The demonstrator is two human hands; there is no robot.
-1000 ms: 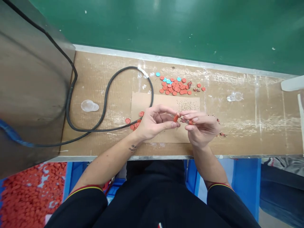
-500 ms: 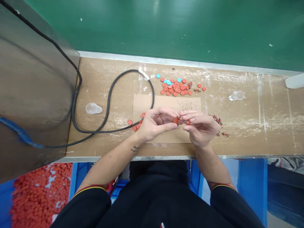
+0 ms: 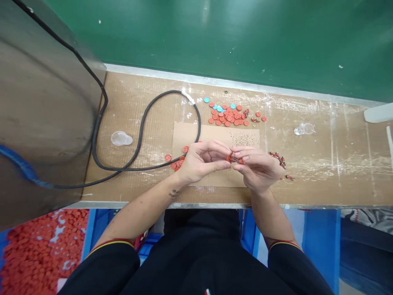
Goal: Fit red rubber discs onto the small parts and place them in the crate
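Note:
My left hand [image 3: 204,162] pinches a small red disc [image 3: 229,158] between thumb and fingertips. Facing it, my right hand [image 3: 258,166] is closed on a small red part with thin dark wires [image 3: 238,160], partly hidden by the fingers. The wires reach toward the disc; whether they join it I cannot tell. Both hands are above a cardboard sheet [image 3: 215,133] strewn with tiny dark specks. A few red discs with holes [image 3: 178,164] lie by my left wrist. To the right of my right hand is a pile of small red-and-brown wired parts [image 3: 278,159].
Red and turquoise discs [image 3: 229,114] are scattered behind the sheet. A black cable [image 3: 143,123] loops across the bench at left beside a metal cabinet [image 3: 46,102]. Clear plastic scoop-like pieces [image 3: 121,138] lie on both sides. A bin of red discs [image 3: 46,246] stands below left.
My hands keep their grips, and the red disc and wired part have tilted slightly between them. The whole view has shifted a little.

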